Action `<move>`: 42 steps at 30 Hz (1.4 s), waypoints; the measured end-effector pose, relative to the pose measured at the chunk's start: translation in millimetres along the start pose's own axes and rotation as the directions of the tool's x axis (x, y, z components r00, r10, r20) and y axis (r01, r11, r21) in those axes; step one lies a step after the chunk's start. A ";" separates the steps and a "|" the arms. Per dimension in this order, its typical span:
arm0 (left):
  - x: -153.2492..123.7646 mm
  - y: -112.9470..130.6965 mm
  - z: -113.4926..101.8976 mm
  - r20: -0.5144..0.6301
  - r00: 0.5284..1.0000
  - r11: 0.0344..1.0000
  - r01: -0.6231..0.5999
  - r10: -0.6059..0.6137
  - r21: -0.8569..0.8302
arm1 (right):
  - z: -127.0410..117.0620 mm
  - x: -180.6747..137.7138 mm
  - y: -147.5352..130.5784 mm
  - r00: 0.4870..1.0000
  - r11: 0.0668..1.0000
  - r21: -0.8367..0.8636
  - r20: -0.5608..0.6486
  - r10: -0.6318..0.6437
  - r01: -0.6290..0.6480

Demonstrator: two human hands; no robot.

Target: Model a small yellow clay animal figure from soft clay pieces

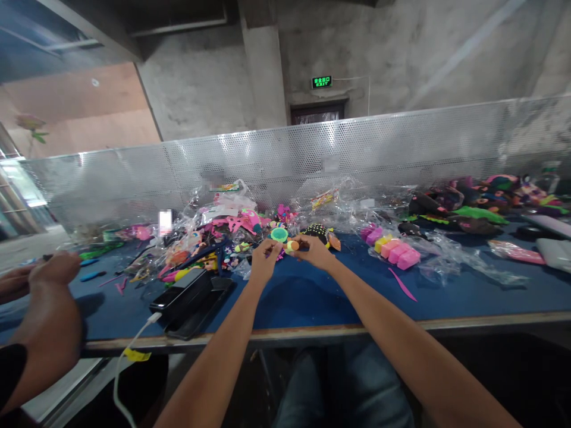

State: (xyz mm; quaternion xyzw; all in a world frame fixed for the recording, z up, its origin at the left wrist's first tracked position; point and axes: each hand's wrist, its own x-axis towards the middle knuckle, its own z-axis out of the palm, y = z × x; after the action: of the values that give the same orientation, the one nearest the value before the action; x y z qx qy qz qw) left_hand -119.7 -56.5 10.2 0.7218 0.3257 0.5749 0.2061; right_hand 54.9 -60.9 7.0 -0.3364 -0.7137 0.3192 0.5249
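Orange piece point(292, 246), six o'clock of view centre: I record the right hand point(316, 252) pinching it; left hand point(264, 260) curled at the green disc's point(279, 234) seven o'clock, grip I cannot tell.

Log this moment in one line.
left hand: at green disc | right hand: pinching orange piece | table: pink stick, black box
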 end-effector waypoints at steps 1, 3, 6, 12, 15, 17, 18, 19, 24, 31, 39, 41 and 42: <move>-0.1 0.1 -0.1 -0.009 1.000 1.000 0.022 -0.022 -0.007 | -0.1 0.2 0.2 1.000 1.000 -0.014 -0.007 -0.003 0.003; -0.4 -0.2 -0.2 -0.016 0.998 0.998 0.055 -0.055 -0.009 | -0.5 0.6 0.9 1.000 0.999 -0.050 -0.020 -0.012 0.011; -0.7 -1.2 0.4 0.024 0.998 0.998 0.057 -0.057 0.004 | -0.9 1.1 2.8 0.999 0.994 -0.106 -0.027 -0.044 0.041; -0.5 -1.1 0.9 0.023 0.999 0.999 0.036 -0.036 -0.012 | 0.6 1.2 4.2 0.995 0.986 -0.144 -0.032 -0.095 0.089; -0.9 1.1 0.2 0.021 0.999 0.996 0.052 -0.050 -0.078 | 1.0 0.6 0.8 0.996 0.992 -0.109 -0.056 -0.063 0.057; -1.4 2.7 0.0 0.024 0.999 0.996 0.035 -0.033 -0.087 | 0.9 0.3 -1.6 0.997 0.996 -0.075 -0.065 -0.043 0.038; -1.7 3.3 0.0 0.026 1.000 0.997 0.020 -0.018 -0.076 | 0.8 0.2 -2.5 0.997 0.998 -0.055 -0.066 -0.034 0.030; -2.0 3.7 0.0 0.022 1.000 0.998 0.006 -0.004 -0.058 | 0.7 0.0 -3.3 0.998 0.999 -0.036 -0.061 -0.026 0.023; -2.2 3.5 -0.3 -0.017 0.999 0.999 -0.033 0.033 -0.010 | 0.7 -1.0 -4.0 0.999 0.999 0.003 -0.005 -0.035 0.035; -2.3 2.8 -1.3 -0.016 0.997 0.997 -0.071 0.072 0.025 | 0.3 -0.8 -2.4 1.000 0.999 -0.016 -0.009 -0.030 0.030; -1.9 -1.2 -0.6 -0.022 0.997 0.995 -0.067 0.068 0.069 | 1.3 -1.3 -3.0 0.999 0.999 -0.022 -0.003 -0.049 0.049; -1.8 -1.5 -0.6 -0.023 0.997 0.995 -0.073 0.075 0.073 | 1.3 -1.1 -2.4 0.999 0.998 -0.034 -0.005 -0.049 0.049; -1.7 -1.5 -0.5 -0.020 0.997 0.994 -0.078 0.080 0.073 | 1.2 -0.9 -2.0 0.999 0.998 -0.040 -0.008 -0.049 0.049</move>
State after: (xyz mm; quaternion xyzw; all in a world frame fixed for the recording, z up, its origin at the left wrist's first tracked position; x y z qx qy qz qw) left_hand -120.8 -56.6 8.1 0.7344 0.3198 0.5786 0.1534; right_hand 53.7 -62.9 7.9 -0.3308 -0.7256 0.2902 0.5291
